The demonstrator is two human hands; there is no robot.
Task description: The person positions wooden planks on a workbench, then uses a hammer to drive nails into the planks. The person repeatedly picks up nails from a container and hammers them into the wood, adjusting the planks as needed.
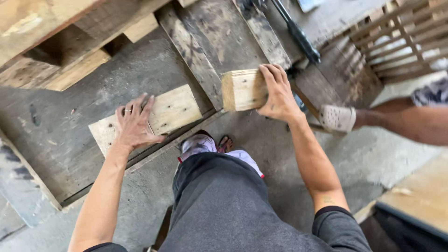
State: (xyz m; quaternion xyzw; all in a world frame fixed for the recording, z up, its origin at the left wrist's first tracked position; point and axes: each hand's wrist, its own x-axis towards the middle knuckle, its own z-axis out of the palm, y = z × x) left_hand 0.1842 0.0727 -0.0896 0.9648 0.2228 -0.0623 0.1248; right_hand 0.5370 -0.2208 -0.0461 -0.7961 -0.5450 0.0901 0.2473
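Two hands are working with wood blocks on a big wooden pallet.

The grey pallet (154,70) is lying under both hands, with the concrete floor (373,158) spreading out below and to the right of them. Another person's foot in a pale clog (337,118) is resting just right of the right hand. The flat pale board (175,109) is lying on the pallet, and the left hand (133,125) is pressing down on it with fingers spread wide. The right hand (279,93) is wrapping its fingers over the small wood block (242,89), holding it up on its edge, near the board but not touching it. It looks like the block is being lifted or placed; any next move needs a firm grip and a steady board.
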